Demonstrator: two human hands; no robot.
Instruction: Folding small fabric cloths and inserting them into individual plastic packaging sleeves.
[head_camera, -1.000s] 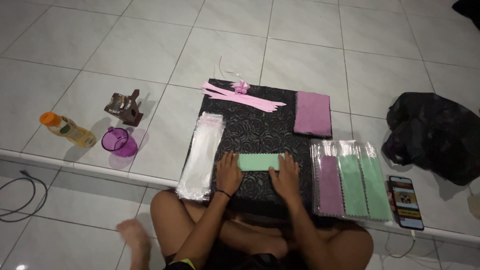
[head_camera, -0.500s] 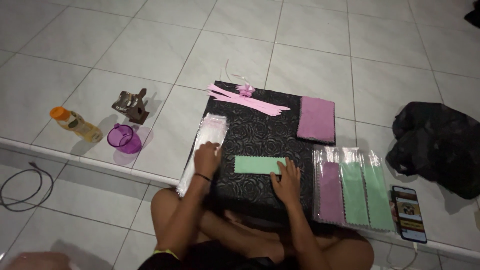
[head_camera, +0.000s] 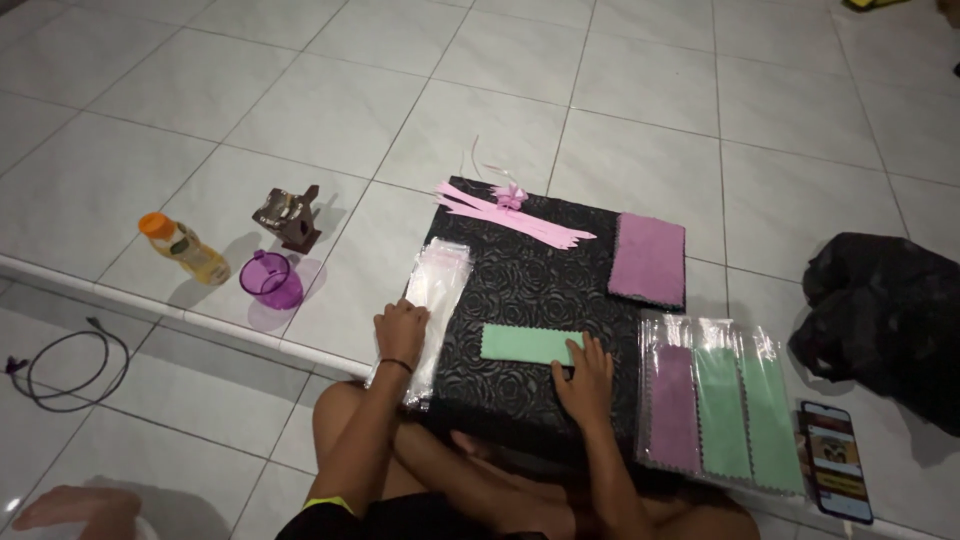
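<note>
A black embossed board (head_camera: 530, 280) lies on the tiled floor in front of me. On it rests a folded green cloth (head_camera: 528, 343). My right hand (head_camera: 585, 381) presses flat on the board at the cloth's right end, fingers touching it. My left hand (head_camera: 400, 331) lies on a stack of clear plastic sleeves (head_camera: 432, 290) along the board's left edge. A pink ribbon bow with strips (head_camera: 510, 210) sits at the board's far edge, and a purple cloth (head_camera: 648, 258) at its far right corner.
Packed purple and green cloths in clear sleeves (head_camera: 722, 400) lie at right, with a phone (head_camera: 834, 462) and a black bag (head_camera: 890, 310) beyond. At left stand a purple cup (head_camera: 270, 280), an orange-capped bottle (head_camera: 182, 248), a brown tape dispenser (head_camera: 292, 216) and a cable (head_camera: 65, 368).
My left hand left the green cloth and moved left onto the stack of clear sleeves. My right hand stayed at the cloth's right end. The view shifted slightly.
</note>
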